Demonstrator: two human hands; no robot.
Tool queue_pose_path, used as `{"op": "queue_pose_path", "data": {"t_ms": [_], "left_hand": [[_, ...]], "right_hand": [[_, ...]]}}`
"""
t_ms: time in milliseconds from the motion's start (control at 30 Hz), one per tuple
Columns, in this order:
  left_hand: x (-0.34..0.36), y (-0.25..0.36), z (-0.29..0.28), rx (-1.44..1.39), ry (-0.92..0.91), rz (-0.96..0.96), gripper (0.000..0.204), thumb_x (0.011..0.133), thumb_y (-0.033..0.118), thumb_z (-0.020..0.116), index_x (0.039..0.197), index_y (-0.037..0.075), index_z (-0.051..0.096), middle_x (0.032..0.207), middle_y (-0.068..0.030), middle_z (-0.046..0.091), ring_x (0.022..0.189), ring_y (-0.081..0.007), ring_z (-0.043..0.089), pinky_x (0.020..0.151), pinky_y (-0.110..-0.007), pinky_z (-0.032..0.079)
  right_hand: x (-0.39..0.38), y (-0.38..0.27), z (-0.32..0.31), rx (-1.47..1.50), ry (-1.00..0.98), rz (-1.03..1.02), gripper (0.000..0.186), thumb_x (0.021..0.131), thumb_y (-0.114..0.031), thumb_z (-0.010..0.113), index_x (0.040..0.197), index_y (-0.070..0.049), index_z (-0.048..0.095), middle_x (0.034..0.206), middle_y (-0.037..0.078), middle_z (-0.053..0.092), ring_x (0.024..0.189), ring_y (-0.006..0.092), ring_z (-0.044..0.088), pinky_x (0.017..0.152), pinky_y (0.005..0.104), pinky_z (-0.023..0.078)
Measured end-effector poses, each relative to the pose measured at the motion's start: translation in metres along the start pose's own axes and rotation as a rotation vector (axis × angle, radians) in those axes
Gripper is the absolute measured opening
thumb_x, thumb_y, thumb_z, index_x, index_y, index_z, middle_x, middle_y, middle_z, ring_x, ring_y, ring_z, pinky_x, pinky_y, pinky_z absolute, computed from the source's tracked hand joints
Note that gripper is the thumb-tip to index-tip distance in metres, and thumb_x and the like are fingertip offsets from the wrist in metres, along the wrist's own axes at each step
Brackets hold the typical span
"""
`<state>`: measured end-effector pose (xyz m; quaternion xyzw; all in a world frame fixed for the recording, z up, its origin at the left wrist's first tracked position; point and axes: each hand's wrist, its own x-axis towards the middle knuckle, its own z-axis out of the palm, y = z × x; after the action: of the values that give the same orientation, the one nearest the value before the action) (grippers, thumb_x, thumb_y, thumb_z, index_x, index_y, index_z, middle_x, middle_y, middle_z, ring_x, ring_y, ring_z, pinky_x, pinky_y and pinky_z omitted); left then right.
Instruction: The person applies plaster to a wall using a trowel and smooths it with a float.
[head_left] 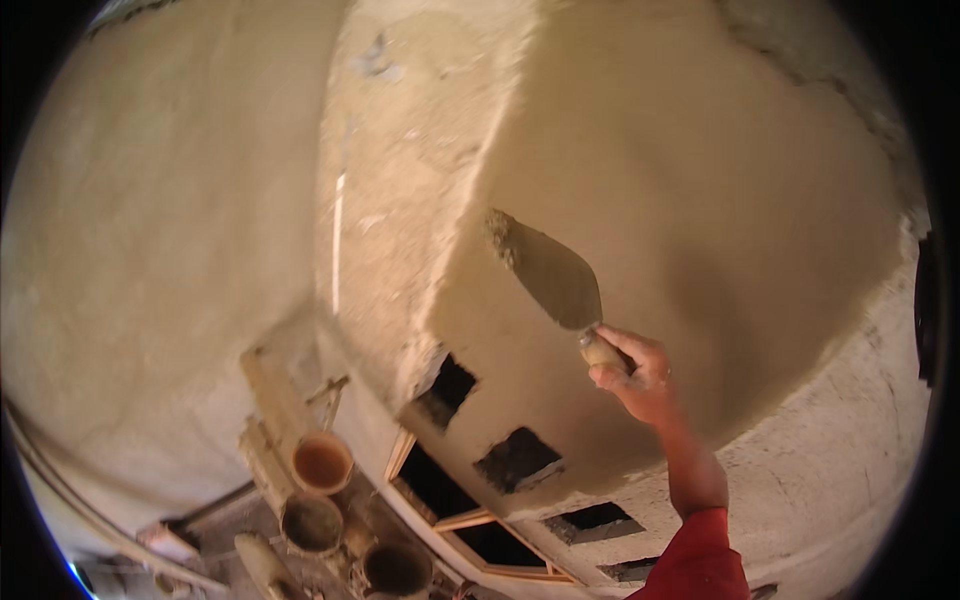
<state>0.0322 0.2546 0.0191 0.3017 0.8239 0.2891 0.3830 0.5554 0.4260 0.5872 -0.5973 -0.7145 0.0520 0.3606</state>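
My right hand (641, 377) reaches up from the lower right in a red sleeve, fingers wrapped round the handle of a pointed trowel (553, 276). The blade points up and to the left, with wet grey mortar along its far edge and tip. Behind it spreads a broad patch of smooth, damp plaster (640, 160) on the wall. The blade's tip lies near the left edge of that patch, beside rough bare wall (405, 190). Whether the blade touches the plaster I cannot tell. My left hand is out of the picture.
Dark square openings (518, 460) pierce the wall's lower part, near a wooden frame (465, 520). At the lower left stand several buckets, one with reddish contents (323, 462), beside wooden planks (275, 400). Another wall (160, 250) rises on the left.
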Motion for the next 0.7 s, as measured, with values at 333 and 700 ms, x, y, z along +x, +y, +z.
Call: {"op": "queue_pose_path", "data": {"t_ms": [333,700], "left_hand": [[0.011,0.156,0.021,-0.013,-0.255,0.23,0.065,0.085,0.027,0.066,0.137,-0.003,0.04,0.123,-0.0271,0.052,0.113,-0.037,0.05,0.095,-0.043,0.04],[0.007,0.186,0.027,-0.005,-0.352,0.274,0.07,0.086,0.034,0.066,0.142,0.004,0.037,0.132,-0.0294,0.045,0.122,-0.0409,0.041,0.102,-0.045,0.034]], "right_hand": [[0.04,-0.105,-0.158,-0.095,0.283,0.32,0.049,0.088,-0.014,0.063,0.133,0.003,0.055,0.087,0.007,0.063,0.061,0.0106,0.059,0.058,0.0259,0.05],[0.083,-0.125,-0.238,0.268,0.304,0.343,0.05,0.094,-0.02,0.057,0.136,0.005,0.044,0.079,0.012,0.058,0.06,0.0171,0.058,0.05,0.03,0.051]]}}
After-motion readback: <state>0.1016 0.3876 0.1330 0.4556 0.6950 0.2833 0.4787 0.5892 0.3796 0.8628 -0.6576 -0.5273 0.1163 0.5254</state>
